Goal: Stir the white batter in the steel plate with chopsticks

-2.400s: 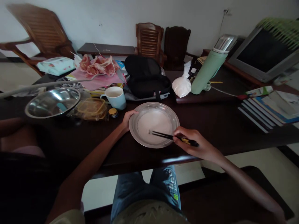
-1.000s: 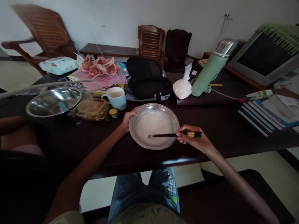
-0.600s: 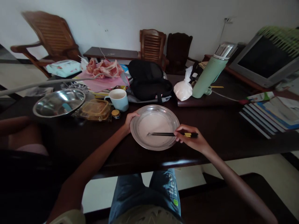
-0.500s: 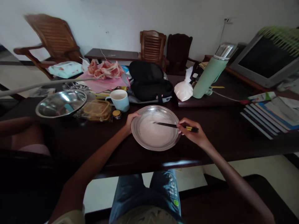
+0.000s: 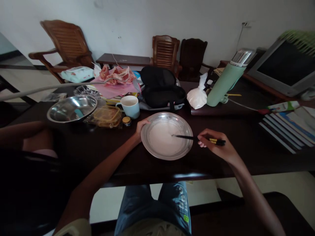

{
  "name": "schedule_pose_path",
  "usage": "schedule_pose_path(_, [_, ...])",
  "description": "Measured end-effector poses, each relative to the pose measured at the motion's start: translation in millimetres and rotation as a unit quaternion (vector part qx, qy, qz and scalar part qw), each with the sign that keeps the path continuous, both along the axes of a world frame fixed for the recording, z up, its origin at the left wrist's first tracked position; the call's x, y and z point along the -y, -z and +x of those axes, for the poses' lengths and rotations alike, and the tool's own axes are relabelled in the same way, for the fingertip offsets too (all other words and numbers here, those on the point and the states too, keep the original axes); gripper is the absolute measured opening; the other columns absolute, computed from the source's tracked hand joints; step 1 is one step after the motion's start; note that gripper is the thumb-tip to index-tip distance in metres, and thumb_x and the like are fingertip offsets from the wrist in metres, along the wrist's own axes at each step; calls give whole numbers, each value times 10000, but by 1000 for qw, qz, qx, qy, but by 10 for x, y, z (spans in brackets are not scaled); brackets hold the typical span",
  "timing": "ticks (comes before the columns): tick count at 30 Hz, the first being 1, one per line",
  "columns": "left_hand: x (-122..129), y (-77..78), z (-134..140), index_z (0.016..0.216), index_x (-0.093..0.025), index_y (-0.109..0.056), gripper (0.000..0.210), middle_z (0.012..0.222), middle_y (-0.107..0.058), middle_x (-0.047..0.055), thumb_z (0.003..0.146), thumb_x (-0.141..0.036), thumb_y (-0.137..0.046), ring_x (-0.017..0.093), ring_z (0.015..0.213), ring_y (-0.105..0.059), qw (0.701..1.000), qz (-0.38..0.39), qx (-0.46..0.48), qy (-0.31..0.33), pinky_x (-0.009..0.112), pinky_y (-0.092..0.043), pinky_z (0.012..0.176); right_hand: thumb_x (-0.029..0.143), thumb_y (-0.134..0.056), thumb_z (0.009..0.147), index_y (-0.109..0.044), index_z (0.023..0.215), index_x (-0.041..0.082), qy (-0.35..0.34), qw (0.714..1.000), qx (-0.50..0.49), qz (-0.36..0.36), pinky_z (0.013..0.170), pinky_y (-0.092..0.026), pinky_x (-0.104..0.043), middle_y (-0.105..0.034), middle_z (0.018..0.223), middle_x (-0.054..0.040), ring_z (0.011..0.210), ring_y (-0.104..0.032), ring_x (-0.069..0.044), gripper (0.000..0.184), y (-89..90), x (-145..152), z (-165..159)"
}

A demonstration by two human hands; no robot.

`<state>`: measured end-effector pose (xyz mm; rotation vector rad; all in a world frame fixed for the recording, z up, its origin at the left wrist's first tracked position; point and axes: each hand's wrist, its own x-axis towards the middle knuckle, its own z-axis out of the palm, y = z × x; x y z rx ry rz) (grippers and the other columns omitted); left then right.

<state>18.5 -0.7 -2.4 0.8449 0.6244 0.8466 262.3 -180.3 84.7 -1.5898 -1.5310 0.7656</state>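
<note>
A round metal bowl [image 5: 167,157] with a whitish mixture [image 5: 162,139] in it stands on the dark table in front of me. My left hand [image 5: 142,127] grips its left rim, thumb over the edge. In my right hand [image 5: 214,142], closed to the right of the bowl, are black chopsticks [image 5: 185,136] with gold bands near the end. Their tips reach over the bowl to the mixture's middle. Behind the bowl's left rim sit a light blue mug [image 5: 131,107] and a small jar with a yellow lid [image 5: 126,121].
Left stand a shiny metal basin [image 5: 59,109] and yellow-lidded containers [image 5: 107,115]. Behind are a black case [image 5: 162,93], a tied bag of white powder [image 5: 197,97] and a green thermos [image 5: 225,83]. Stacked books [image 5: 287,131] lie right. Another person's arm [image 5: 19,129] rests at left.
My right hand has drawn back to the right with the chopsticks, and their tips have moved right and toward me in the mixture. My left hand stays on the rim; the view has shifted slightly.
</note>
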Motion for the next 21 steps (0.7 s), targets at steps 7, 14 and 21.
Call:
schedule_pose_path(7, [16,-33,5,1081,-119,-683,519,792,-738,38,588,-162,-526,255,792,-651,1000,2,12,-13,321,-501,686,366,-604,801,-608,728,194,-38,999,-28,-5,584,-508,-267,-647,654,-2,639,-656,-165,187,-16,-234,-49])
schedule_pose_path(14, [-26,-41,-2,1080,-92,-677,513,713,-726,21,599,-144,-505,274,752,-655,1000,-11,15,-7,336,-498,686,373,-663,749,-630,701,175,-62,995,-51,-65,536,-497,-256,-647,593,-11,562,-630,-147,206,-126,-256,111])
schedule_pose_path(21, [-80,-32,-12,1176,-108,-632,597,867,-743,60,586,-141,-545,259,790,-668,999,0,29,23,354,-498,754,366,-648,762,-640,716,171,-50,997,-54,-23,518,-477,-234,-643,583,-3,539,-612,-126,201,-126,-541,179])
